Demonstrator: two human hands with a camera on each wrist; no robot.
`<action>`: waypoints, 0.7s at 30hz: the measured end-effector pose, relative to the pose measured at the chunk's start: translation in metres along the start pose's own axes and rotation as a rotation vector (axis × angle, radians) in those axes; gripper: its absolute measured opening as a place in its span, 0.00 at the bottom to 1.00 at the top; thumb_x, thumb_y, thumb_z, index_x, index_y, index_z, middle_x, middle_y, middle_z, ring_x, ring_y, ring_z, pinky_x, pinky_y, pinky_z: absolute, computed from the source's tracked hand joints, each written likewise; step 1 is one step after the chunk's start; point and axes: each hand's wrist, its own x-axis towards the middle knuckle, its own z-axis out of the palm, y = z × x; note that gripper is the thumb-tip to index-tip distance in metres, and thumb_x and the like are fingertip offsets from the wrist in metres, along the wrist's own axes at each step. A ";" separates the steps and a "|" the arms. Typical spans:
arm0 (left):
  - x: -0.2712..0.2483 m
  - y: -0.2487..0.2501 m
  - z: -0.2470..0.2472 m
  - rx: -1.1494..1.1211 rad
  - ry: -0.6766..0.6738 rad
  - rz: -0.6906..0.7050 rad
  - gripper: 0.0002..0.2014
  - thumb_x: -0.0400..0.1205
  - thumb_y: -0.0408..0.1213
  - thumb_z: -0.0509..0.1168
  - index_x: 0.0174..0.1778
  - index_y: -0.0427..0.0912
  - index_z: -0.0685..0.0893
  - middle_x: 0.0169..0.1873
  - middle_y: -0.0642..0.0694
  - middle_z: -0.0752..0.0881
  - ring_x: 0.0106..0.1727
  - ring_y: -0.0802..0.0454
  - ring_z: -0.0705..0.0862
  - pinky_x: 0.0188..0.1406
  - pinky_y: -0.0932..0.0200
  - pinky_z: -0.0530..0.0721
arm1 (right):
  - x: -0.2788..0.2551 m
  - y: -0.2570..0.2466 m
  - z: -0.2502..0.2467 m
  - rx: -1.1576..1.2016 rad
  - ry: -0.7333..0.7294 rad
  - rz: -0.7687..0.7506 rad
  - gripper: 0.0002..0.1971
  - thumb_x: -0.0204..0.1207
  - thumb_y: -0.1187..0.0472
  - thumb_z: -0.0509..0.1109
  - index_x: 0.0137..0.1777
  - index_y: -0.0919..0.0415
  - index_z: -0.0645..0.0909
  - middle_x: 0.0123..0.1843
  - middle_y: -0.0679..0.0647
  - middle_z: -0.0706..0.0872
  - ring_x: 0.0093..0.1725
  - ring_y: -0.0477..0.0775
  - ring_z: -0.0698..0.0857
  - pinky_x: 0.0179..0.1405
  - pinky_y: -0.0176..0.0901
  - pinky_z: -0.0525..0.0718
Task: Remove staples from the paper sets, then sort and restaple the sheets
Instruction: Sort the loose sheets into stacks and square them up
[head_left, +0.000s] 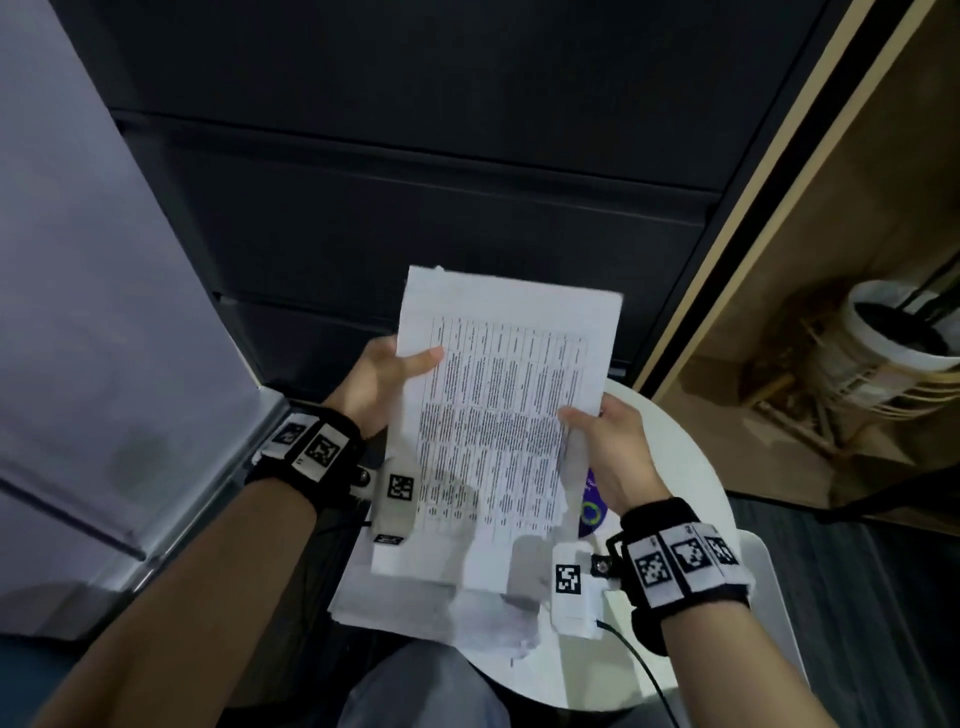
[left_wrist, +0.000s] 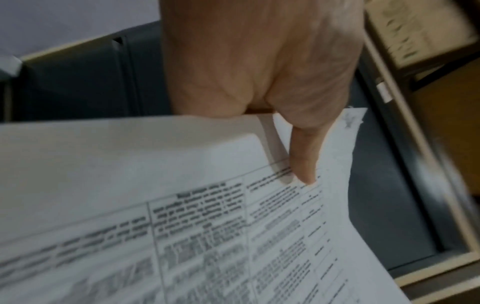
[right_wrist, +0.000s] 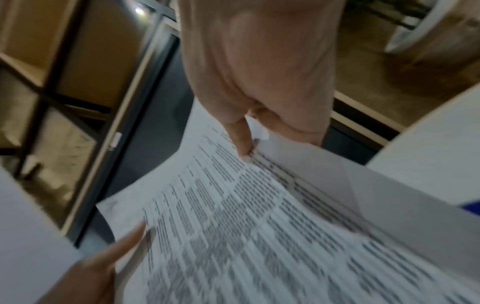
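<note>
Two hands, left hand and right hand, pinch one paper set.

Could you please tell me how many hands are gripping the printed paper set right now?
2: the left hand pinches the printed paper set at its left edge, the right hand at its right edge.

Print on the sheet I'm holding is too small and smeared to read; both wrist views blur it too. My left hand fingers are hidden behind the page, only the thumb shows. Same for my right hand. The pile of papers on the counter is mostly covered by the sheet. A purple thing is half hidden, can't tell what. Pot is cut off at right edge.
</note>
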 end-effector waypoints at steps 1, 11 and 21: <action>-0.002 0.011 0.003 -0.008 0.008 0.027 0.20 0.79 0.33 0.68 0.68 0.33 0.80 0.61 0.40 0.87 0.63 0.46 0.85 0.61 0.51 0.82 | -0.005 -0.011 0.003 0.014 0.024 -0.096 0.12 0.80 0.71 0.67 0.59 0.60 0.84 0.57 0.52 0.90 0.57 0.52 0.88 0.64 0.52 0.83; -0.020 0.022 0.014 0.083 0.208 0.117 0.41 0.61 0.54 0.82 0.65 0.36 0.78 0.56 0.40 0.88 0.56 0.42 0.88 0.57 0.37 0.85 | -0.042 -0.031 0.020 0.022 -0.008 -0.422 0.18 0.84 0.73 0.60 0.67 0.55 0.76 0.58 0.39 0.86 0.59 0.37 0.85 0.61 0.34 0.83; 0.004 -0.004 -0.025 0.082 0.055 -0.184 0.26 0.76 0.35 0.74 0.63 0.19 0.77 0.62 0.43 0.85 0.68 0.47 0.80 0.74 0.46 0.67 | 0.022 -0.016 -0.010 -0.016 0.219 -0.303 0.11 0.78 0.79 0.61 0.52 0.65 0.77 0.39 0.52 0.85 0.38 0.36 0.84 0.53 0.31 0.77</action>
